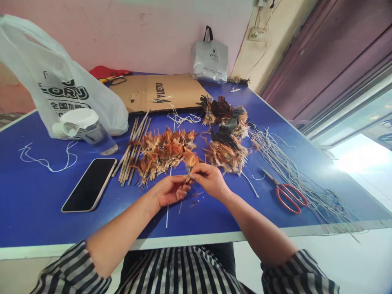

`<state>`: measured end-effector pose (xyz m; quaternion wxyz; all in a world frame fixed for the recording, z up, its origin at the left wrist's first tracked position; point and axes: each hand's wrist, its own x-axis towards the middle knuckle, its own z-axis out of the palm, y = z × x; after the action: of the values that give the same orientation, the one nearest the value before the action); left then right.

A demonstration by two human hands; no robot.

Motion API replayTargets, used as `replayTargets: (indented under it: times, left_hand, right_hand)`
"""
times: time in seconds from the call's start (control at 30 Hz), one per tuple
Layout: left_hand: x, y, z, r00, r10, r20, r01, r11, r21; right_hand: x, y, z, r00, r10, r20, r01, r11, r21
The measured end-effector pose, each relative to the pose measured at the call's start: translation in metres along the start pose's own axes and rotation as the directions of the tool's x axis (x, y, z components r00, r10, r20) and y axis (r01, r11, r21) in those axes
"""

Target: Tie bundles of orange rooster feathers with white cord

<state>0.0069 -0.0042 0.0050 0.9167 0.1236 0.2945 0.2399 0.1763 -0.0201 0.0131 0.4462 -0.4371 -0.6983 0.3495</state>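
I note the left hand (170, 190) and right hand (210, 179) meeting just above the blue bench (30, 212), both pinched closed on one feather bundle (190, 161). The left holds it at the stem and the right grips from the opposite side. The bundle sits at the near edge of the orange feather pile (162, 153). Thin sticks (133, 149) lie left of the pile, with a dark phone (90, 183) beside them. Red scissors (288, 196) rest to the right, beside pale cords (294, 171).
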Motion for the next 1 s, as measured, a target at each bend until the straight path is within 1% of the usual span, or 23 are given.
replayTargets:
  times: [0.07, 0.13, 0.17, 0.2, 0.23, 0.27, 0.3, 0.33, 0.4, 0.43, 0.47, 0.5, 0.53, 0.6, 0.67, 0.77, 0.83, 0.87, 0.93, 1.0]
  left_hand:
    - [-0.001, -0.001, 0.001, 0.996, 0.049, -0.069, -0.042, 0.994, 0.105]
    - [-0.002, -0.001, 0.003, 0.979, 0.134, -0.155, -0.086, 0.955, 0.284]
    - [-0.002, -0.001, 0.004, 0.964, 0.187, -0.187, -0.099, 0.911, 0.400]
    - [-0.004, -0.001, 0.005, 0.949, 0.240, -0.203, -0.101, 0.845, 0.525]
    - [-0.006, 0.000, 0.005, 0.933, 0.292, -0.209, -0.091, 0.756, 0.648]
    - [-0.008, 0.001, 0.005, 0.913, 0.352, -0.207, -0.075, 0.643, 0.762]
    - [-0.011, 0.003, 0.004, 0.888, 0.421, -0.186, -0.061, 0.508, 0.859]
    - [-0.014, 0.004, 0.004, 0.849, 0.506, -0.149, -0.051, 0.359, 0.932]
    - [-0.019, 0.006, 0.001, 0.740, 0.672, 0.022, -0.071, 0.045, 0.996]
    - [-0.021, 0.007, -0.001, 0.689, 0.716, 0.111, -0.082, -0.075, 0.994]
    - [-0.022, 0.006, -0.002, 0.653, 0.736, 0.180, -0.097, -0.155, 0.983]
    - [-0.021, 0.006, -0.004, 0.638, 0.739, 0.216, -0.111, -0.189, 0.976]
    - [-0.020, 0.004, -0.005, 0.639, 0.736, 0.223, -0.124, -0.188, 0.974]
    - [-0.016, 0.001, -0.007, 0.661, 0.721, 0.207, -0.146, -0.148, 0.978]
    - [-0.012, -0.003, -0.010, 0.676, 0.709, 0.199, -0.154, -0.128, 0.980]
    - [-0.006, -0.005, -0.014, 0.677, 0.713, 0.183, -0.158, -0.102, 0.982]
    - [-0.005, -0.006, -0.017, 0.663, 0.726, 0.184, -0.176, -0.088, 0.981]
    - [-0.005, -0.006, -0.017, 0.650, 0.733, 0.200, -0.191, -0.097, 0.977]
    - [-0.007, -0.006, -0.017, 0.614, 0.744, 0.263, -0.228, -0.152, 0.962]
    - [-0.011, -0.007, -0.016, 0.577, 0.738, 0.350, -0.266, -0.236, 0.935]
  right_hand:
    - [0.001, 0.001, 0.003, 0.998, 0.062, -0.003, -0.062, 0.998, -0.009]
    - [0.002, 0.003, 0.005, 0.994, 0.111, 0.007, -0.111, 0.994, -0.019]
    - [0.003, 0.003, 0.006, 0.990, 0.136, 0.019, -0.136, 0.990, -0.022]
    - [0.003, 0.005, 0.007, 0.986, 0.165, 0.032, -0.164, 0.986, -0.025]
    - [0.004, 0.006, 0.008, 0.979, 0.196, 0.047, -0.195, 0.980, -0.027]
    - [0.005, 0.008, 0.010, 0.971, 0.229, 0.063, -0.228, 0.973, -0.030]
    - [0.005, 0.010, 0.012, 0.963, 0.259, 0.077, -0.257, 0.966, -0.030]
    - [0.006, 0.012, 0.013, 0.955, 0.283, 0.089, -0.282, 0.959, -0.027]
    - [0.007, 0.016, 0.016, 0.944, 0.312, 0.107, -0.312, 0.950, -0.019]
    - [0.007, 0.017, 0.017, 0.941, 0.320, 0.110, -0.320, 0.947, -0.017]
    - [0.008, 0.018, 0.017, 0.939, 0.326, 0.112, -0.326, 0.945, -0.016]
    - [0.008, 0.018, 0.017, 0.936, 0.333, 0.114, -0.334, 0.942, -0.017]
    - [0.008, 0.017, 0.017, 0.933, 0.341, 0.116, -0.342, 0.940, -0.016]
    - [0.008, 0.015, 0.017, 0.927, 0.355, 0.122, -0.357, 0.934, -0.010]
    - [0.008, 0.014, 0.017, 0.919, 0.376, 0.122, -0.378, 0.926, -0.003]
    - [0.008, 0.016, 0.017, 0.899, 0.421, 0.121, -0.425, 0.905, 0.012]
    - [0.009, 0.018, 0.017, 0.889, 0.438, 0.135, -0.447, 0.894, 0.041]
    - [0.009, 0.019, 0.017, 0.887, 0.439, 0.146, -0.450, 0.891, 0.058]
    - [0.009, 0.019, 0.017, 0.885, 0.437, 0.163, -0.453, 0.888, 0.079]
    - [0.010, 0.019, 0.017, 0.883, 0.438, 0.172, -0.455, 0.887, 0.077]
